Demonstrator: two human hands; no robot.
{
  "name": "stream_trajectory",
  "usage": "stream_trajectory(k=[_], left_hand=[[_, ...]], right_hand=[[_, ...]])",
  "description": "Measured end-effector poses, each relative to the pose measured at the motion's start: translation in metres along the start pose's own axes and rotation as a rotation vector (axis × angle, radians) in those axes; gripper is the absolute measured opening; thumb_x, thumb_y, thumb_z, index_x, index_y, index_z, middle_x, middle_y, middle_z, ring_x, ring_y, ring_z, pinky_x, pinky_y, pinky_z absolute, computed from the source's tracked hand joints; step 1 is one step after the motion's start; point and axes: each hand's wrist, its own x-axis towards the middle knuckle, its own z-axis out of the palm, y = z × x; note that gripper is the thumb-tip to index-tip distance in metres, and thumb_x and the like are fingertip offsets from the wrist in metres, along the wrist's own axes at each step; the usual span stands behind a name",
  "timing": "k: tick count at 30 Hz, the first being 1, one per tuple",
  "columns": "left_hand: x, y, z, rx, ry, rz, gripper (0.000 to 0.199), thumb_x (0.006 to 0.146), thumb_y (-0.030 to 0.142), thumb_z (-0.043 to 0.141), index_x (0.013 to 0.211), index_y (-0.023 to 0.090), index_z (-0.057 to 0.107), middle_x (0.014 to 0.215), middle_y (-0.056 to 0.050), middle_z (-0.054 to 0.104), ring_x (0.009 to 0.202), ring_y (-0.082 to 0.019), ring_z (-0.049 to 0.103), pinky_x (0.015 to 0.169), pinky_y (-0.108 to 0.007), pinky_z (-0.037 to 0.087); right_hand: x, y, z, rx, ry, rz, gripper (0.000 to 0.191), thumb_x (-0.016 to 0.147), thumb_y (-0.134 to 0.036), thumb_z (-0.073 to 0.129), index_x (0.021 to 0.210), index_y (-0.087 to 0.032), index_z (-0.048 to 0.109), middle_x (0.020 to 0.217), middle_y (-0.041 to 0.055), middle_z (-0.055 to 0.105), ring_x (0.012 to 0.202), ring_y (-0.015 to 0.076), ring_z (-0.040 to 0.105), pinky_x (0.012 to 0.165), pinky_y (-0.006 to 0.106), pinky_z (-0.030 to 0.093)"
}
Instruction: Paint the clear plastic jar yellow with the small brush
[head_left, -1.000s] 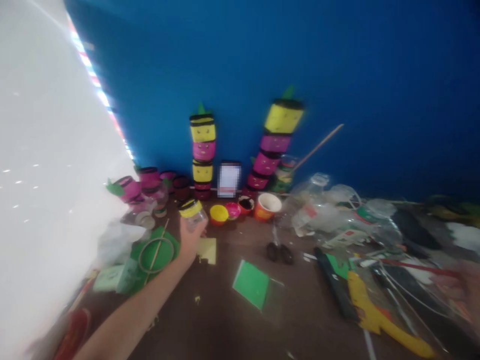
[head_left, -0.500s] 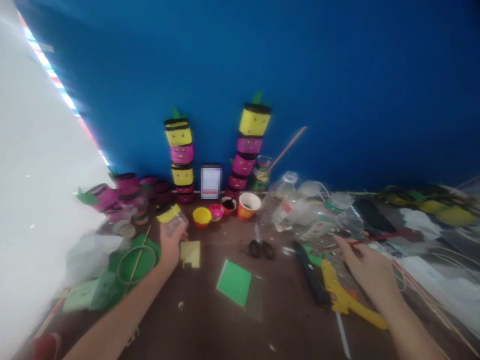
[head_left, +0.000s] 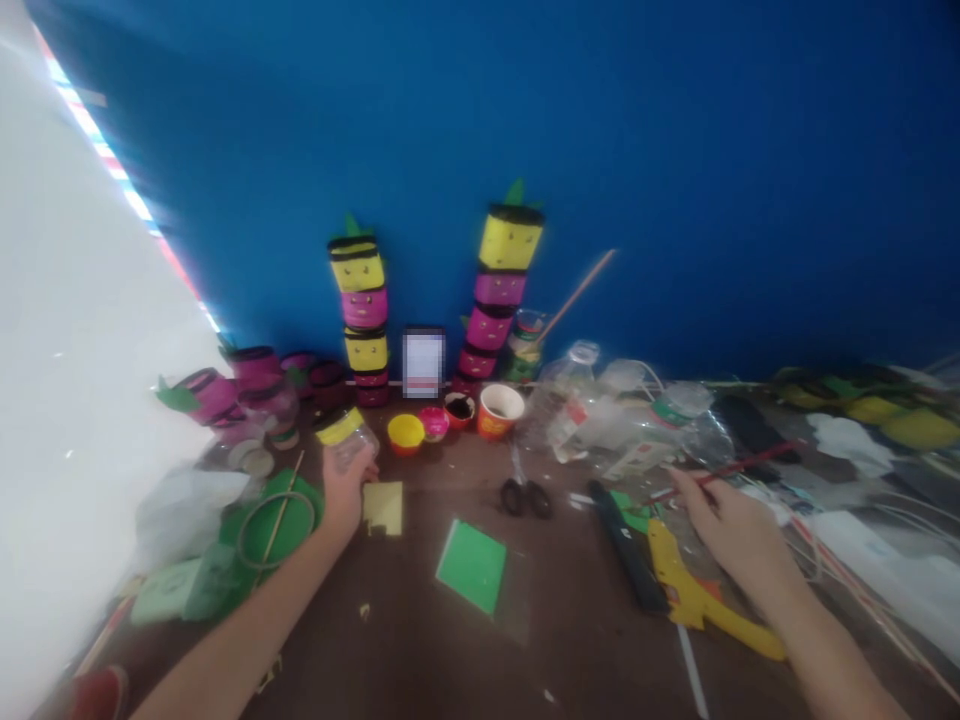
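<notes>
My left hand is closed around a clear plastic bottle piece with a yellow band along its upper part and a dark rim. The piece is tilted above the table, left of the yellow paint cup. Over on the right, my right hand pinches a slim red-handled paintbrush. Its tip points left, over a scrap of green paper, and is blurred. Just below that hand lies a yellow-and-black glue gun. Small pink and black paint cups stand beside a larger paper cup.
Two stacked yellow-and-purple face towers stand against the blue wall. Scissors, a green paper square and a yellow sponge-like piece lie mid-table. Clear bottles crowd the back right; purple cups are at left.
The paintbrush has turned in my right hand, its far end rising and shifting left. My left hand keeps its hold on the bottle piece. The view has shifted slightly.
</notes>
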Motion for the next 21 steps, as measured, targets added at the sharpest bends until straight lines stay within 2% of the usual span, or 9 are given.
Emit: stream_trajectory(k=[3,5,12,21], left_hand=[[0.000,0.000,0.000,0.000,-0.002,0.007,0.041,0.060,0.034,0.071,0.089,0.019,0.047,0.064,0.006,0.058,0.045,-0.007,0.052,0.042,-0.019,0.041],[0.000,0.000,0.001,-0.005,-0.001,0.008,0.041,0.060,0.034,0.071,0.090,0.019,0.046,0.064,0.006,0.058,0.045,-0.007,0.052,0.042,-0.018,0.041],[0.000,0.000,0.000,-0.001,-0.006,0.006,0.041,0.060,0.034,0.071,0.088,0.019,0.046,0.065,0.005,0.058,0.045,-0.007,0.052,0.042,-0.018,0.041],[0.000,0.001,0.001,-0.003,-0.008,0.004,0.042,0.060,0.034,0.071,0.089,0.019,0.046,0.069,0.005,0.059,0.045,-0.007,0.053,0.041,-0.018,0.041]], right_hand=[[0.001,0.002,0.005,-0.086,-0.183,0.093,0.042,0.076,-0.054,0.031,0.049,-0.025,0.045,0.047,0.0102,0.058,0.051,0.0288,0.059,0.051,0.034,0.040],[0.001,0.000,0.006,-0.090,-0.234,0.104,0.037,0.074,-0.052,0.031,0.051,-0.025,0.039,0.049,0.0111,0.057,0.055,0.0301,0.060,0.055,0.036,0.041],[0.004,-0.003,0.005,-0.076,-0.299,0.099,0.029,0.078,-0.041,0.034,0.054,-0.025,0.039,0.057,0.0121,0.060,0.063,0.0298,0.061,0.062,0.036,0.041],[0.008,-0.017,0.003,-0.057,-0.357,0.211,0.019,0.081,-0.025,0.042,0.063,-0.022,0.046,0.068,0.0125,0.061,0.075,0.0265,0.061,0.070,0.032,0.039]])
